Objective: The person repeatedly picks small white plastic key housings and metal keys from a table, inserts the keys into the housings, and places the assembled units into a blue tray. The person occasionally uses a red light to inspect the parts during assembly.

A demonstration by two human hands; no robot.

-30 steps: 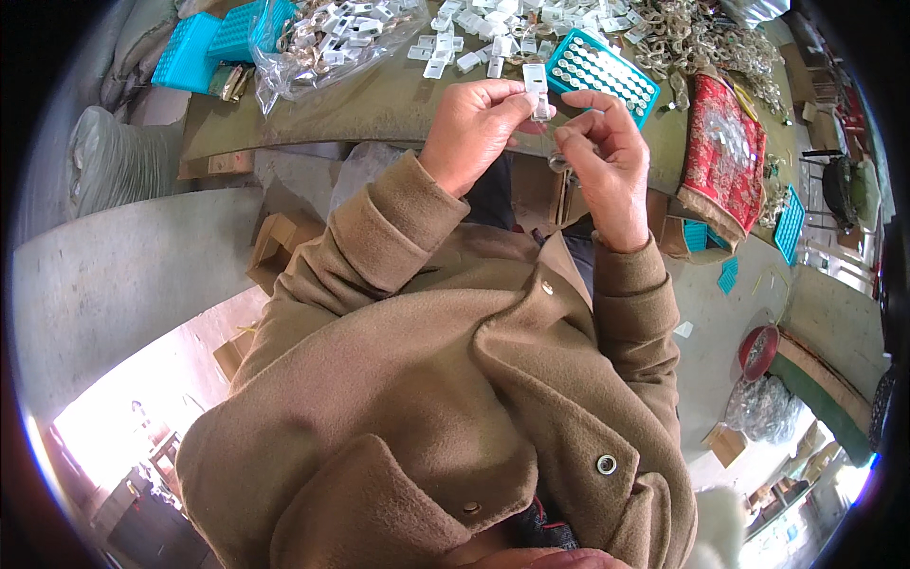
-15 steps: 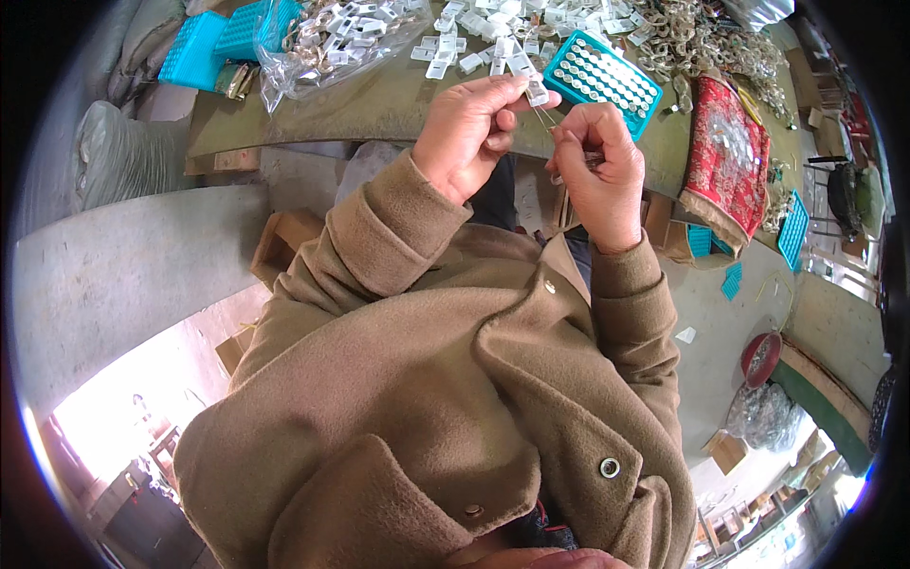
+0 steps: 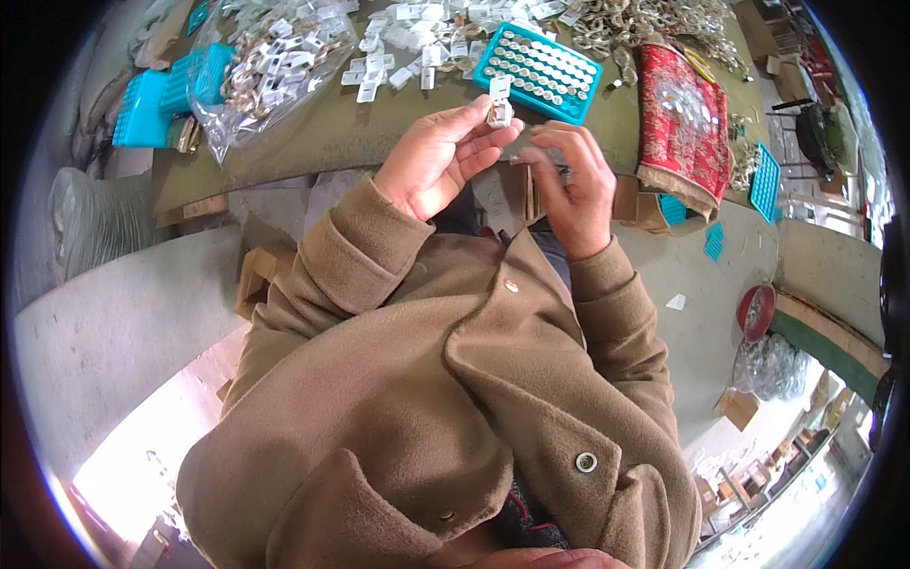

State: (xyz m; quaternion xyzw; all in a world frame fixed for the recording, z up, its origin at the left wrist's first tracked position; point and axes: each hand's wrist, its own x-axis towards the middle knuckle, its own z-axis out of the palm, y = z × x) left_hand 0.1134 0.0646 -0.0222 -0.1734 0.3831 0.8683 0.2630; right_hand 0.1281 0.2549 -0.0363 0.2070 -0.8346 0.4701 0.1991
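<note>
My left hand pinches a small white plastic box between thumb and fingers, over the table's near edge. Its lid stands up, and what lies inside is too small to make out. Close by on the right, my right hand has its thumb and fingers curled toward each other. A tiny pale bit shows by its thumb tip, and the fingertips are slightly blurred. Just beyond both hands lies a turquoise tray with rows of small round white pieces.
White plastic boxes lie heaped along the table. At left are a clear bag of similar pieces and turquoise trays. At right, a red patterned cloth hangs near a pile of chain-like pieces.
The view has shifted, with the tray now further left. My hands have drawn apart, and the thin strands between them no longer show. The white box stays in my left hand.
</note>
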